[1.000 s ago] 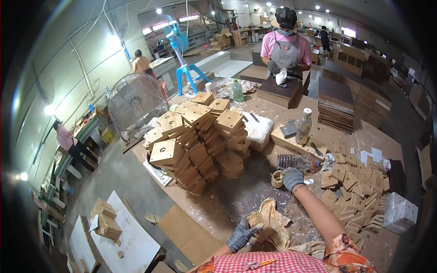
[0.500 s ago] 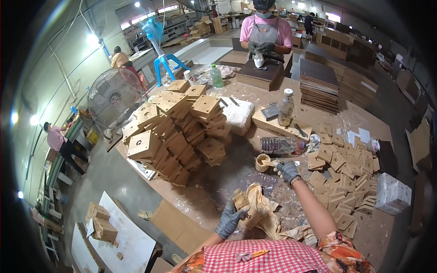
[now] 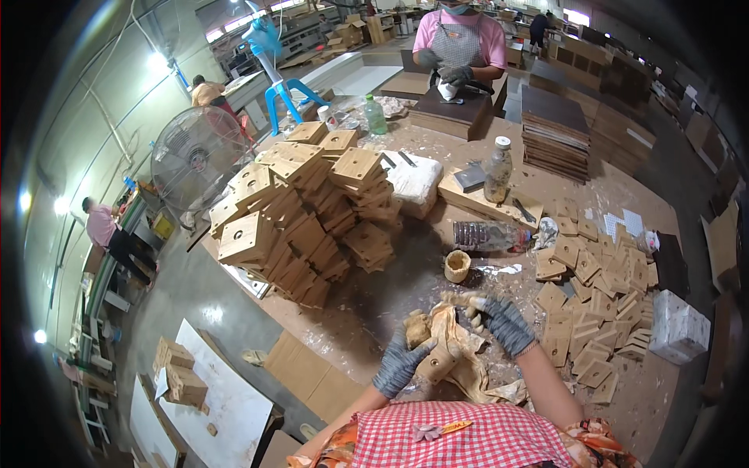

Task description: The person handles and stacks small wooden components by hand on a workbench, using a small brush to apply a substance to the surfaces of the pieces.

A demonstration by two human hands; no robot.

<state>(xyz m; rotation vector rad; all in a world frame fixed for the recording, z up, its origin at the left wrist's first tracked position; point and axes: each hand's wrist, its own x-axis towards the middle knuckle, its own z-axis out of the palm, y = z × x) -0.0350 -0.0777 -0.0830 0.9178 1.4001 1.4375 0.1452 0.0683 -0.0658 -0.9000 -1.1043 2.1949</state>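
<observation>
My left hand, in a grey glove, is closed around a flat wooden block with a round hole, low at the table's near edge. A tan lump shows at its fingers; I cannot tell whether it is a wad or stained fingertips. In my right hand, also gloved, a short tan stick is pinched, its tip above a crumpled cream rag. The rag lies against the block. Just beyond the stick stands a small round cup with a tan, crusted rim.
Stacked wooden blocks rise at left; loose wooden pieces cover the right. A plastic bottle lies beyond the cup, and a capped bottle stands behind it. Across the table a co-worker handles a white cloth. A large fan stands left.
My right hand has drawn the stick out of the cup and brought it nearer, over the rag. My left hand still holds the block, and the view has shifted slightly.
</observation>
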